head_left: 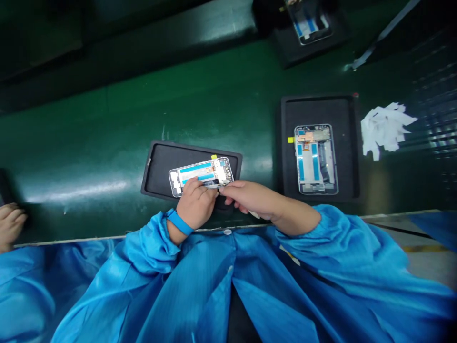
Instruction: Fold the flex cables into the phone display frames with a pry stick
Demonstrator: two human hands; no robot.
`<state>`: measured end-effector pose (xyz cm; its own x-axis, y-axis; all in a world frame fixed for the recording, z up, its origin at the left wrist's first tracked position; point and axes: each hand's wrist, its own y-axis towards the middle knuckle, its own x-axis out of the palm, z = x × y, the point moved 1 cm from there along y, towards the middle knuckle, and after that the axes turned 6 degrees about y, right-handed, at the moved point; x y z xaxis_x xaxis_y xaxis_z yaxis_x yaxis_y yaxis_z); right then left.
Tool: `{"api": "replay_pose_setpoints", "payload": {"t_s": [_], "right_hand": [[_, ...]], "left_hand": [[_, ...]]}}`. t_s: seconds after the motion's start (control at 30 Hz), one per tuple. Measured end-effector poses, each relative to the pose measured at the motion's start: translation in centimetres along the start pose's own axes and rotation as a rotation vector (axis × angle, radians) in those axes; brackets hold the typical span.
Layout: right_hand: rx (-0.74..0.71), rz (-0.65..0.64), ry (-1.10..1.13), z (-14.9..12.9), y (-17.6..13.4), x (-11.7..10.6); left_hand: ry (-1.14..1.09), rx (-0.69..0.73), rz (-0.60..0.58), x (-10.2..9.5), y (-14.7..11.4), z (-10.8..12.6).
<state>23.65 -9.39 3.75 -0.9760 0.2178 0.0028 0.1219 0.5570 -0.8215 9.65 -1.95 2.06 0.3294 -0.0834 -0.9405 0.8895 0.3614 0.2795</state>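
Observation:
An opened smartphone (196,169) lies at a slant over a black foam tray (160,164), its inside facing up with blue strips, a circuit board and a yellow tab. My left hand (196,204), with a blue band on the wrist, grips the phone's near edge, its fingers curled over the frame. At the phone's lower right corner is my right hand (246,196), its thumb and forefinger pinched together. Whatever sits between those fingertips is too small to make out. The hands cover part of the phone's near edge.
On the right, a second opened phone (307,159) rests in a larger black tray (342,143). Beside it lies a heap of white paper strips (385,126). Another phone (312,28) sits in a tray at the back. A co-worker's hand (10,224) shows at the left edge.

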Motion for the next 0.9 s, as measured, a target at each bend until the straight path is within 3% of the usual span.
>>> {"api": "replay_pose_setpoints", "payload": {"t_s": [0.07, 0.13, 0.27, 0.43, 0.53, 0.8, 0.9], "right_hand": [[-0.031, 0.065, 0.114, 0.3, 0.2, -0.1], [-0.115, 0.212, 0.25, 0.4, 0.3, -0.4], [-0.389, 0.523, 0.499, 0.7, 0.4, -0.8], [-0.744, 0.798, 0.335, 2.1, 1.3, 0.4], [-0.875, 0.836, 0.243, 3.0, 2.0, 1.1], [-1.049, 0.853, 0.019, 3.9, 2.2, 1.5], [-1.041, 0.88, -0.049, 3.9, 2.1, 1.6]], "left_hand": [[0.024, -0.039, -0.002, 0.2, 0.2, 0.3], [0.049, -0.076, -0.029, 0.6, 0.4, 0.6], [0.031, -0.093, -0.132, 1.3, 0.7, 1.0], [0.045, -0.119, -0.152, 1.3, 0.9, 1.1], [0.039, -0.125, -0.144, 1.2, 1.1, 1.2], [0.079, -0.176, -0.203, 1.2, 1.3, 1.7], [0.055, -0.185, -0.232, 1.2, 1.3, 1.8]]}}
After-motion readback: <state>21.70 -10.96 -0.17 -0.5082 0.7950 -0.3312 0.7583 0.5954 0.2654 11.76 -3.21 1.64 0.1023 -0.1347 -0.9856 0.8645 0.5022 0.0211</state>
